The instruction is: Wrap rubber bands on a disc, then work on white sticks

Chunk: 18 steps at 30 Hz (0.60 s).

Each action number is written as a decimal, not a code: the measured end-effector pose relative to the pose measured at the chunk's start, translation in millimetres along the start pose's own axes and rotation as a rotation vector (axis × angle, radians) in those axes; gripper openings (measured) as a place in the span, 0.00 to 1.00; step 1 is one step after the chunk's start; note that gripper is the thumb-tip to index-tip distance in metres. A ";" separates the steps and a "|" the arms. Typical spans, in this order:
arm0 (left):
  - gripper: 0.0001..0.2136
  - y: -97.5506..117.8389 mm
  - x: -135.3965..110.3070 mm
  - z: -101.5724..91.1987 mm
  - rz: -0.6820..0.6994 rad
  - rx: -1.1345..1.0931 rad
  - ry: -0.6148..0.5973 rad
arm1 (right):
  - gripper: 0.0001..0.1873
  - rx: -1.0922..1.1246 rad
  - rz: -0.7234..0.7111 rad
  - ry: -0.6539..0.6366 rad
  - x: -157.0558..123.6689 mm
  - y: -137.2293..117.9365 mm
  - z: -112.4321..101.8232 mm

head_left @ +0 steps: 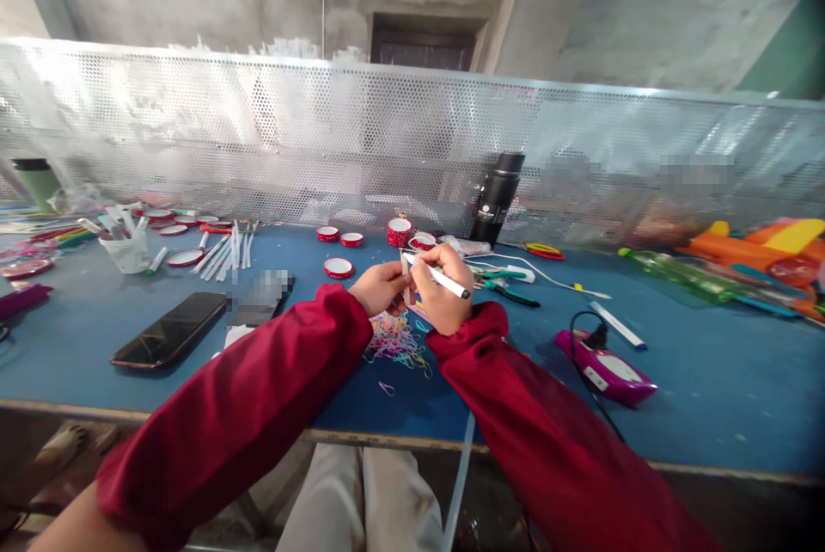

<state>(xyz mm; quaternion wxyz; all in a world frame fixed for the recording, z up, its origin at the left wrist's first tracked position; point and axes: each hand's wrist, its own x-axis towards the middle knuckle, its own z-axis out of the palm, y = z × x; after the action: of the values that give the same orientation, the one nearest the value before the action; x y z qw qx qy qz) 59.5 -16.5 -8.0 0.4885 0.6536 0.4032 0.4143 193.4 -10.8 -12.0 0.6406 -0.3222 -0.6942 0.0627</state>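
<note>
Both my hands meet over the middle of the blue table, in dark red sleeves. My right hand is closed around a thin white stick with a dark tip that points right. My left hand is pinched at the stick's left end, fingers closed on it or on something small I cannot make out. A heap of small coloured rubber bands lies on the table just under my hands.
Red-rimmed round lids and a red roll lie behind my hands, beside a black flask. A black phone lies left, a white cup of sticks further left. Pliers, a magenta power bank with cable sit right. A perforated metal screen closes the back.
</note>
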 end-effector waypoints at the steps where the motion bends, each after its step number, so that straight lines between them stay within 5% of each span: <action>1: 0.05 0.1 -0.1 0.0 -0.002 0.005 -0.002 | 0.05 0.003 0.001 0.000 0.0 -0.4 0.0; 18: 0.07 1.0 -0.8 0.1 0.001 -0.014 -0.005 | 0.06 0.001 -0.004 -0.006 0.3 1.8 -0.1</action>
<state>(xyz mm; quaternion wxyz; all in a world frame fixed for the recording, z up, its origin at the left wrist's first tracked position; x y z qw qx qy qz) 59.4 -17.4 -7.1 0.4937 0.6514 0.3988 0.4159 194.2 -9.3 -12.6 0.6388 -0.3201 -0.6968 0.0627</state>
